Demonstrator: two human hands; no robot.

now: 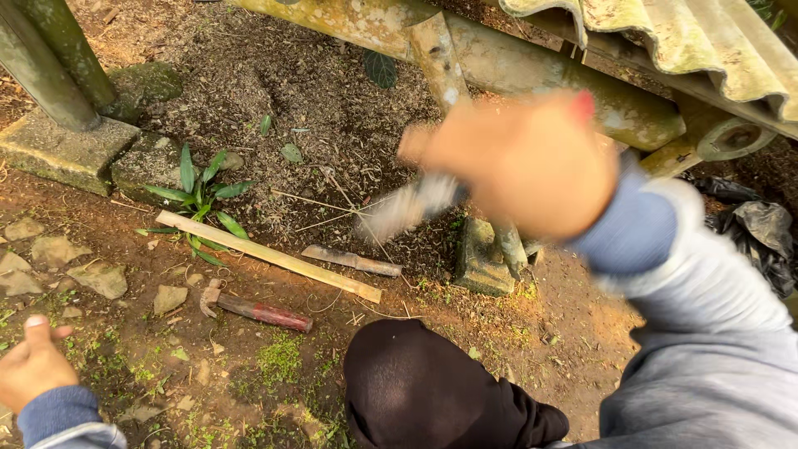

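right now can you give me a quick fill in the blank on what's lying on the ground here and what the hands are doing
1. The claw hammer on the dirt has a ____ handle.
2. The pale wooden strip lies just beside a small green ____.
3. The blurred tool is held in the ____ hand.
4. The left hand holds ____.

Missing words: red; plant; right; nothing

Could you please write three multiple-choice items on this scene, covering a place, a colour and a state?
1. Where does the hammer lie?
A. on the ground, nearer the camera than the bamboo strip
B. on the roofing sheet
C. in the left hand

2. What colour is the hammer's handle?
A. blue
B. red
C. white

3. How is the right hand?
A. flat on the ground
B. empty and open
C. raised, gripping a blurred tool

Answers: 1 A, it rests on soil below the strip. 2 B, the handle shows red. 3 C, the fingers close on the tool in mid-air.
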